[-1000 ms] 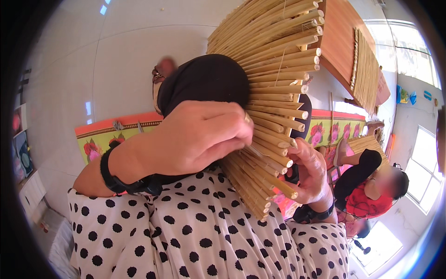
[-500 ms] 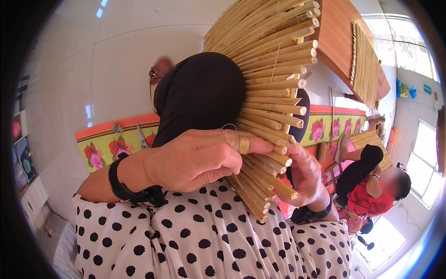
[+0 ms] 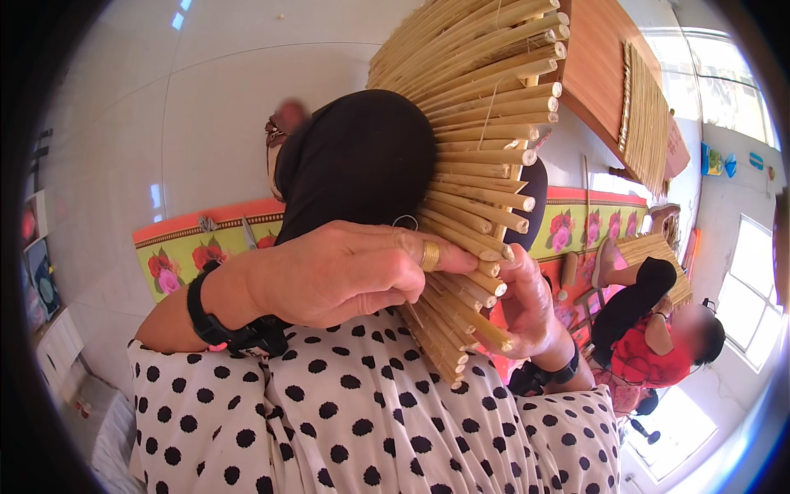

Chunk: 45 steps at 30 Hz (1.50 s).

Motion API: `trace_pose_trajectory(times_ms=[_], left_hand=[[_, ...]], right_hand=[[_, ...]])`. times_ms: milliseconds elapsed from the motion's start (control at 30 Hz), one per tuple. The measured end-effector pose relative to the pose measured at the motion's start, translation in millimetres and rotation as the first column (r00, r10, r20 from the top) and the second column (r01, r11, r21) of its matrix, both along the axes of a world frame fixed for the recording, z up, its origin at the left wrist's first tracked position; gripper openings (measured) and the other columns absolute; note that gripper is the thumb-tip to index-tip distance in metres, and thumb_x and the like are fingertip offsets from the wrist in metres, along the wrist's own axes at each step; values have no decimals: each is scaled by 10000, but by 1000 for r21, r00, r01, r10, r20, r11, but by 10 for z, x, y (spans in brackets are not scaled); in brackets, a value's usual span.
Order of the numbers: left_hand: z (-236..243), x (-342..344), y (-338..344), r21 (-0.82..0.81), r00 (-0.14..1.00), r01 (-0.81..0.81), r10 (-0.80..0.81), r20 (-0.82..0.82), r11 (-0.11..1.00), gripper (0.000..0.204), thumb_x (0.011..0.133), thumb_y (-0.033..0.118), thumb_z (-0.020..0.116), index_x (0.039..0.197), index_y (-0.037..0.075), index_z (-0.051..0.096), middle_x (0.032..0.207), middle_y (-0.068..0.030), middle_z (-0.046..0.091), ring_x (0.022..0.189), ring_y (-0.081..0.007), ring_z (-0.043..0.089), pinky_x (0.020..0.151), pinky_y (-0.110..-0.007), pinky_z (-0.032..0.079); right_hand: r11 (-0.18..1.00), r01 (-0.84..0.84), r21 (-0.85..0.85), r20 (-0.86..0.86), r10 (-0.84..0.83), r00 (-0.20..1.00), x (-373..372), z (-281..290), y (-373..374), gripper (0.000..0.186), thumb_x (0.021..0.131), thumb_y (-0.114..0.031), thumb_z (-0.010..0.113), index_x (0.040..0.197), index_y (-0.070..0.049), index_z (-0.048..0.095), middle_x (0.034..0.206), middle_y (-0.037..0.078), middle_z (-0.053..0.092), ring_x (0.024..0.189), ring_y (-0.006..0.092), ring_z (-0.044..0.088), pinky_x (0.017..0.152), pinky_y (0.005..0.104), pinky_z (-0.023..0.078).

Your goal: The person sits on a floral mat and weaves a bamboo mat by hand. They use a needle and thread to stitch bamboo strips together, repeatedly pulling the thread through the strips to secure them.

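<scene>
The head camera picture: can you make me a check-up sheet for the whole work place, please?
Surface: floral mat on a pale floor.
Job's things: stick mat beside a bent, black-clad knee.
Clutter: small grey crumpled thing on the floral mat.
Grippers: left hand touches the sticks; right hand holds their ends.
Cables: nothing seen at the hands.
Surroundings: co-worker in red; wooden table bearing another mat of sticks.

stalk mat (image 3: 481,104): woody, smooth, satin | ring (image 3: 429,256): shiny metal | trousers (image 3: 354,152): matt cloth | floor (image 3: 239,74): glossy tile
</scene>
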<state>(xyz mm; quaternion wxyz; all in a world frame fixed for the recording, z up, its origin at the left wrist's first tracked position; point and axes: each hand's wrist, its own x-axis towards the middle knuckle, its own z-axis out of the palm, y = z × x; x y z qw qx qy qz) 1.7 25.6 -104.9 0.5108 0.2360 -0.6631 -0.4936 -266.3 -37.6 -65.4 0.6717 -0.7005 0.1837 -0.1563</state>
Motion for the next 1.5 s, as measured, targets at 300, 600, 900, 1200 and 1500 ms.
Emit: trace_pose_trajectory(times_ms=[300, 600, 900, 1200, 1500], left_hand=[[-21, 27, 1, 56, 993, -95, 98, -60, 994, 132, 916, -45, 649, 962, 38, 557, 1352, -226, 611, 1162, -354, 651, 925, -364, 558], [12, -16, -16, -39, 996, -77, 78, 34, 996, 171, 839, -95, 664, 927, 12, 565, 1365, -264, 591, 1164, -360, 652, 891, -352, 568], [4, -35, -24, -99, 995, -39, 47, 85, 994, 163, 814, -94, 659, 912, -6, 564, 1385, -299, 559, 1090, -313, 673, 773, -295, 577], [-34, -46, 52, -106, 991, -22, 36, 130, 994, 96, 855, -62, 626, 915, -26, 561, 1471, -287, 486, 1167, -290, 628, 805, -285, 574], [-47, -23, 21, -94, 995, 15, -5, 103, 995, 87, 865, -53, 614, 930, -29, 559, 1477, -263, 490, 1200, -284, 610, 844, -281, 572]], right_hand=[[998, 10, -69, -49, -14, 999, -5, 40, 4, 813, 760, 130, 690, 1478, -5, 331, 1051, 77, 663, 724, 142, 699, 551, 240, 524], [981, 6, -195, 7, -4, 1000, -72, -11, -14, 822, 741, 123, 689, 1488, -13, 373, 924, 72, 669, 701, 146, 693, 535, 238, 511], [949, 219, -226, 29, -218, 975, -31, -17, 121, 667, 732, 147, 690, 1357, 61, 473, 1030, 136, 642, 737, 166, 677, 597, 265, 562], [435, 223, -872, 93, -299, 950, 119, 85, -99, 725, 696, 129, 707, 1374, -86, 568, 1173, 199, 621, 788, 250, 648, 616, 297, 546], [141, -8, -990, -40, -223, 974, 228, 224, -267, 462, 757, -74, 776, 1207, -150, 705, 1294, 88, 619, 931, 240, 612, 693, 322, 528]])
